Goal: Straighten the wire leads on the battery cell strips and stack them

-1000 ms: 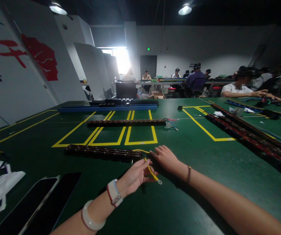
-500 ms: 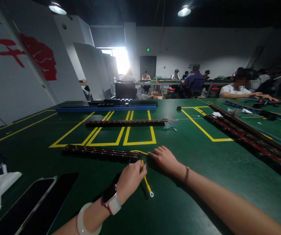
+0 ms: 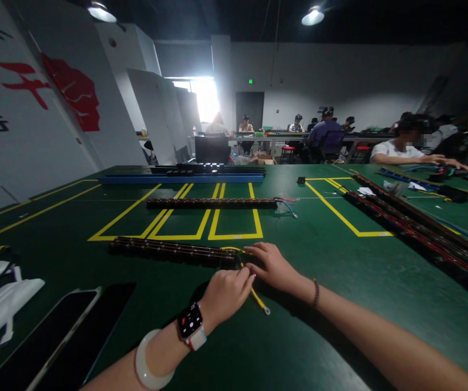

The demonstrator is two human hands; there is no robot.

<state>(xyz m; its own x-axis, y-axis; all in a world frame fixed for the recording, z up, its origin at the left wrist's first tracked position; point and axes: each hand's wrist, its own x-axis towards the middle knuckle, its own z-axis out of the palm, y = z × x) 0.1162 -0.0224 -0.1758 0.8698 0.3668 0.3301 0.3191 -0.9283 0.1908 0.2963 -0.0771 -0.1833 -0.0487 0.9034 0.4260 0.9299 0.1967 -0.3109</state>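
A long dark bar with rows of shiny dots (image 3: 172, 250) lies on the green table, and yellow wires come from its right end. My left hand (image 3: 228, 292) is closed on a yellow wire (image 3: 260, 302), whose free end carries a metal ring terminal (image 3: 267, 311). Close beside it, at the bar's right end, is my right hand (image 3: 272, 264). Its fingers are bent and close to the left fingertips, at the yellow wires; whether they pinch a wire is hidden.
A second dark bar (image 3: 213, 203) with red and blue leads lies farther back, among yellow tape lines. Blue and black rails (image 3: 185, 178) sit behind it. Several wired bars (image 3: 417, 233) lie at right, near a person (image 3: 400, 152). Dark flat panels (image 3: 74, 331) lie front left.
My left hand has moved slightly right along with the yellow wire, whose ring end swung right. My right hand has come closer to the left one. The view has shifted a little.
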